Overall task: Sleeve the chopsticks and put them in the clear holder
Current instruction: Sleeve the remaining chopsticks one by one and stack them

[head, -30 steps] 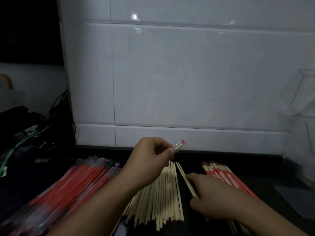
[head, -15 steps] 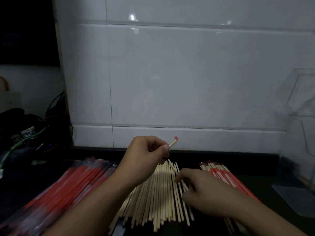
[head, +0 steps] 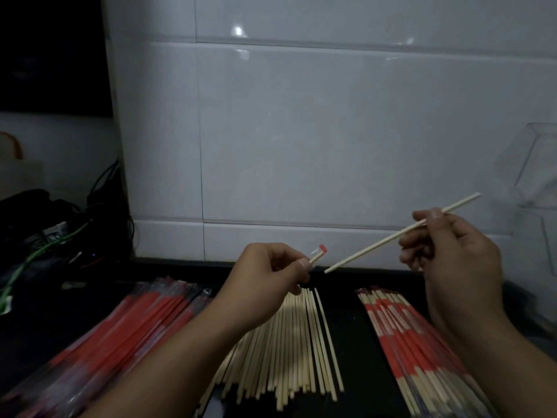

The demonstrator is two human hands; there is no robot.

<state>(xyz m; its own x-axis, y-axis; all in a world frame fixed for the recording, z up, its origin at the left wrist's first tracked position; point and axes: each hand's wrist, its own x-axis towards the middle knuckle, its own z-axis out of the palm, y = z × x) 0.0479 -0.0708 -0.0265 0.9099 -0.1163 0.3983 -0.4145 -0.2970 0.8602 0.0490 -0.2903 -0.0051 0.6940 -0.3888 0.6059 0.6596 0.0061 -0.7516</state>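
Pinching a chopstick (head: 401,233), the right hand (head: 452,251) aims it toward the left hand's (head: 268,279) sleeve (head: 318,254).

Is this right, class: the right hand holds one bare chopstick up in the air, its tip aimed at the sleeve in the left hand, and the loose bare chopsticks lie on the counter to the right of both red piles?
Not quite. In the head view the bare chopsticks lie between the two red piles, not right of both. The right hand does hold one chopstick aimed at the sleeve in the left hand.
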